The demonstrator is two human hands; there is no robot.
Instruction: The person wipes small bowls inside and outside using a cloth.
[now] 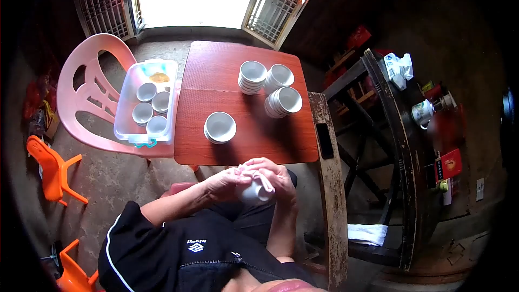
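A white bowl (253, 194) is tilted in front of my chest, just off the table's near edge. My left hand (223, 183) is closed on the bowl's side. My right hand (280, 177) is closed around a pale cloth (265, 181), which it presses against the bowl. Fingers of both hands meet at the bowl's top, so part of the rim is hidden. Closest to them on the red table (248, 148) is a short stack of white bowls (220, 127). Farther back stand three taller stacks: one bowl stack (252, 75), another stack (280, 77) and a leaning stack (284, 101).
Left of the table, a clear plastic box (123, 124) with several bowls (146, 92) rests on a pink chair (75, 103). A wooden bench (332, 205) carrying a phone (324, 140) runs along the right. Orange stools (48, 167) stand at the left.
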